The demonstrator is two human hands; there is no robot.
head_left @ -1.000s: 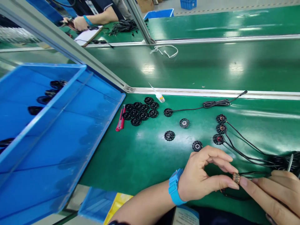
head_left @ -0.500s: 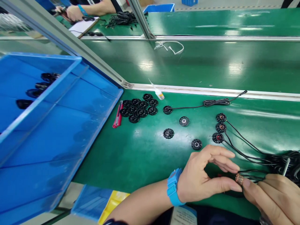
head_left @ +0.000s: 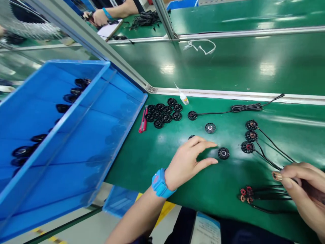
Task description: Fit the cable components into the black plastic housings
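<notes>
My left hand, with a blue band on the wrist, is open. Its thumb and index finger are spread just left of a round black rotor cap with a silver ring, apart from it. At the right, my right hand pinches a small copper-wound motor stator between thumb and fingertips. Below it lies a bunch of red and copper stators on black cables. Three black discs with wound stators and cables lie farther back. Another black cap lies beyond my left hand, which partly hides a third cap.
A big blue bin with black parts stands at the left. Near it lie a red cutter knife, a pile of black caps and a small glue bottle. A coiled cable lies behind. Another person's hand works across the bench.
My left hand has left the stator and moved left toward the black cap. My right hand keeps the stator, now raised off the bunch. The view has shifted, with the bench things farther right.
</notes>
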